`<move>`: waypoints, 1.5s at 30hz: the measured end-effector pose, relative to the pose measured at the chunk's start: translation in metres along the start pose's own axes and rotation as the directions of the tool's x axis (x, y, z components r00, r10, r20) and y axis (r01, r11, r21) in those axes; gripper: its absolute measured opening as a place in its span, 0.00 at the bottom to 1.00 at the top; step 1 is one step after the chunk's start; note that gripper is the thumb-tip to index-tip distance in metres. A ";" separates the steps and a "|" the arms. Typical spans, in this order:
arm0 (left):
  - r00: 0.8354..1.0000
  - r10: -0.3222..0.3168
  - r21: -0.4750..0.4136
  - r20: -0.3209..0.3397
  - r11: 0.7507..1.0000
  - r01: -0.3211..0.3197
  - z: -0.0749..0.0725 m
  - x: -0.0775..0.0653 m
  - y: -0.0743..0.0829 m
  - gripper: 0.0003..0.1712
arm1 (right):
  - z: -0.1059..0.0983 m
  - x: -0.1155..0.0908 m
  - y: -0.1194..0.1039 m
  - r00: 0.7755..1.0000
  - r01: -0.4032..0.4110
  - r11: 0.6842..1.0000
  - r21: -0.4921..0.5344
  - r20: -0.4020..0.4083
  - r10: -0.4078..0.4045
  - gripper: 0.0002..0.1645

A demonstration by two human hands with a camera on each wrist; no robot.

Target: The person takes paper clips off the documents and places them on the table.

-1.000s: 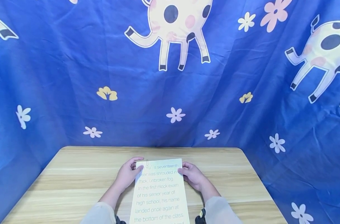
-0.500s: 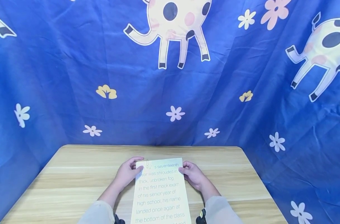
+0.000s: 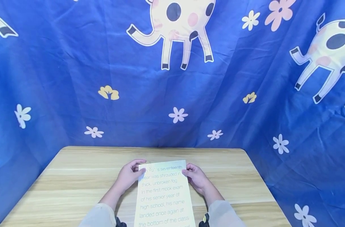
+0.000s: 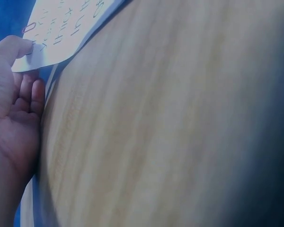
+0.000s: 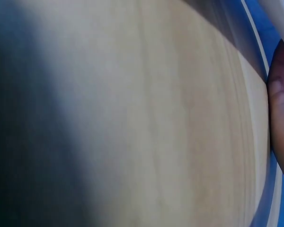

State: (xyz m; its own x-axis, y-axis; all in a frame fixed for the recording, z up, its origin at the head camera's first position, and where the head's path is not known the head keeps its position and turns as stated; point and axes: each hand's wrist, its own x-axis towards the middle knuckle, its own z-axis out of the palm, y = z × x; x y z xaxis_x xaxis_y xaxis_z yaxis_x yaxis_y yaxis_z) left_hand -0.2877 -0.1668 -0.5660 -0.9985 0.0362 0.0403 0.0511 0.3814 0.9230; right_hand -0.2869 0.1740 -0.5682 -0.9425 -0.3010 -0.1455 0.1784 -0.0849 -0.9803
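Note:
Printed paper [image 3: 162, 195] with large lines of English text is held up between both hands in the head view, its lower part running out of frame. My left hand [image 3: 128, 175] pinches its upper left corner, thumb on the front and fingers behind. Close to that thumb, a paper clip [image 3: 150, 165] sits on the top edge; it also shows as a small reddish loop in the left wrist view. My right hand [image 3: 197, 179] pinches the right edge near the top, thumb in front. Only part of the right hand [image 5: 281, 106] shows in the right wrist view.
Underneath is a light wood-grain table [image 3: 61, 186] with rounded far corners. A blue curtain [image 3: 138, 104] printed with cows and flowers hangs behind it and along both sides. Dark bands [image 3: 204, 220] show at the wrists, by the light sleeves [image 3: 224, 214].
The paper has shifted very slightly to the right. Both hands keep their grip at nearly the same places, and the head view has tilted a little.

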 end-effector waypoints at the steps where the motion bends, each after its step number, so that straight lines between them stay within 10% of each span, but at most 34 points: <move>1: 1.000 -0.002 0.005 -0.001 1.000 0.002 0.000 0.000 0.000 0.23 | 0.001 0.000 0.000 1.000 -0.002 1.000 -0.001 -0.001 0.002 0.09; 45: 0.998 -0.044 -0.020 -0.032 0.999 0.044 -0.001 -0.004 0.006 0.24 | -0.001 0.001 0.003 0.999 0.008 0.999 0.049 -0.035 -0.006 0.10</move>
State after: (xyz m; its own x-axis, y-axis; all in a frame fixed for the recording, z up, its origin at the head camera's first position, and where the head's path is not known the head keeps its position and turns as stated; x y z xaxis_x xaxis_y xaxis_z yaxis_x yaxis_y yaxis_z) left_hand -0.2832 -0.1656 -0.5608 -0.9999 -0.0108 0.0116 0.0069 0.3639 0.9314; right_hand -0.2874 0.1748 -0.5711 -0.9528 -0.2673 -0.1443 0.1849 -0.1332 -0.9737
